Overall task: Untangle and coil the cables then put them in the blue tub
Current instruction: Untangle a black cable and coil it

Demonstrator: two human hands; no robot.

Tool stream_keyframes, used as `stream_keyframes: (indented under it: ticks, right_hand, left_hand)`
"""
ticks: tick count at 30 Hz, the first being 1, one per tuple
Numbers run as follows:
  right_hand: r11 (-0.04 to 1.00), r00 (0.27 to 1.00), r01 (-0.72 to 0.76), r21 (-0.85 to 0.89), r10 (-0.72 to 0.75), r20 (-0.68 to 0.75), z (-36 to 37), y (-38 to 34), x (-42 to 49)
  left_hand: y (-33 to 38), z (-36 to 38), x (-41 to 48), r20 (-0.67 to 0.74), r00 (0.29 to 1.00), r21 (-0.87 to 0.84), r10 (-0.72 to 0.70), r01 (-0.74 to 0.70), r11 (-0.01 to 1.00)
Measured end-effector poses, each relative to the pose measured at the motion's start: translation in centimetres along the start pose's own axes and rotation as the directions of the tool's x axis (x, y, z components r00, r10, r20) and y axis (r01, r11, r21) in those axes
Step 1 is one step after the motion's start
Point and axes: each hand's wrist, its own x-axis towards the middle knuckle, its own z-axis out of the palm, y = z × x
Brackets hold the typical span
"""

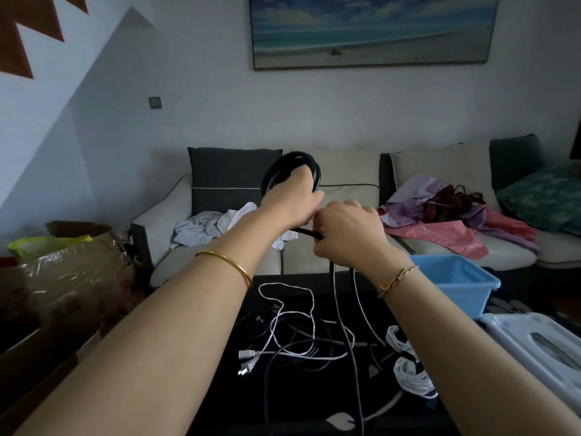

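Black coil point(290, 166) held in left grip point(292, 199); right grip point(345, 229) pinches its loose strand. Risk: hanging grey cables point(336, 294) snagged in tangle point(301, 347) on table point(314, 410), tug spills loops.

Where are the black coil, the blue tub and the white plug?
black coil point(294, 157), head view, top arc.
blue tub point(465, 297), head view, near wall.
white plug point(246, 366), head view, its body.

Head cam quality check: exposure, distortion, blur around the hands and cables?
Head view: dim, bluish, underexposed; black cables nearly vanish against the dark table, white cables read fine. Head view: wide-angle stretch on the forearms, painting edges bowed. Left hand gripping the black coil and right hand look reasonably sharp; mild glare on the taped box.
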Motion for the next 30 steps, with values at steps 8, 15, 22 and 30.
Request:
stream_keyframes:
  ticks: [8, 15, 22, 30]
  right_hand:
    - [0.996, 0.995, 0.088, -0.034, -0.089, -0.035, -0.2, -0.4, -0.2]
    - [0.995, 0.972, -0.060, 0.075, 0.075, -0.223, -0.4, 0.7, 1.1]
    - [0.992, 0.970, -0.091, 0.083, 0.107, -0.218, -0.9, 1.8, 1.6]
    - [0.965, 0.993, -0.102, 0.243, 0.084, 0.086, 1.9, 3.8, 3.0]
  left_hand:
    - [-1.3, -0.6, 0.4, -0.363, 0.918, -0.287, -0.158, 0.051, 0.957]
    - [-2.2, -0.8, -0.4, -0.040, 0.997, -0.014, -0.068, 0.067, 0.998]
    - [-2.3, -1.9, -1.7, 0.404, 0.914, -0.370, -0.033, 0.197, 0.908]
    - [-4.0, -1.7, -1.9, 0.452, 0.888, -0.095, -0.080, 0.137, 0.986]
